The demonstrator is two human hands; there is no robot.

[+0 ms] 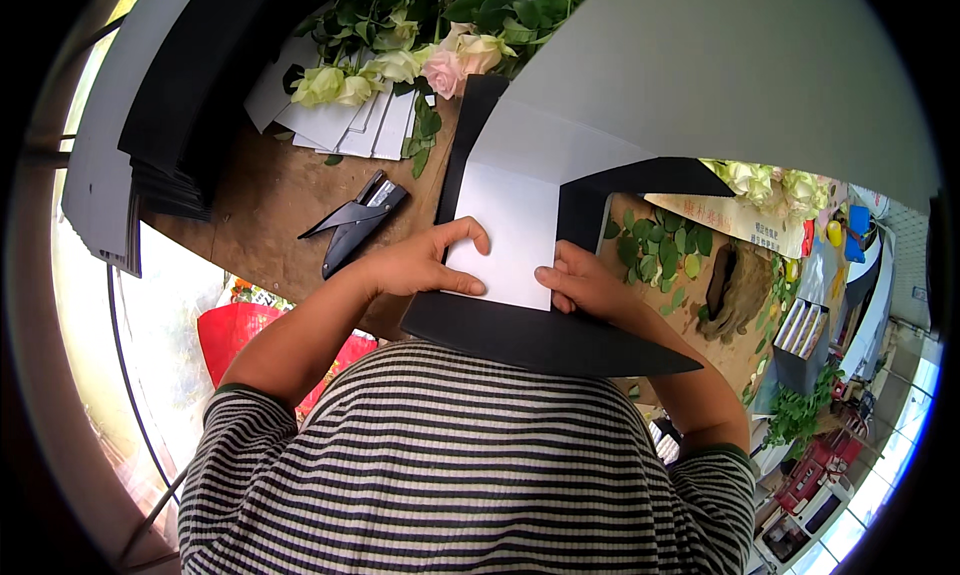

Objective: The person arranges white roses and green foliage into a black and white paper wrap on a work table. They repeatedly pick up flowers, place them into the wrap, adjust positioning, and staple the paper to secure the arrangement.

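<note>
A partly folded cardboard box [510, 225], white inside and black outside, stands in front of my chest. Its tall pale panel [720, 75] rises toward the upper right, and a black flap [540, 340] with a curved edge lies against my striped shirt. My left hand [430, 260] grips the box's left side, thumb and index finger bent over the white base panel. At the opposite edge, my right hand [585, 283] pinches the card, its thumb on the white face. The fingers under the box are partly hidden. Left of the box lies a black stapler [358, 223].
White cut cards [350, 125] lie on the wooden table [250, 190]. Pale green and pink roses [445, 73] with foliage fill the far side. Stacked black-and-white cardboard sheets [165, 105] stand at left. Loose leaves [655, 245] scatter at right, near a bin [800, 345].
</note>
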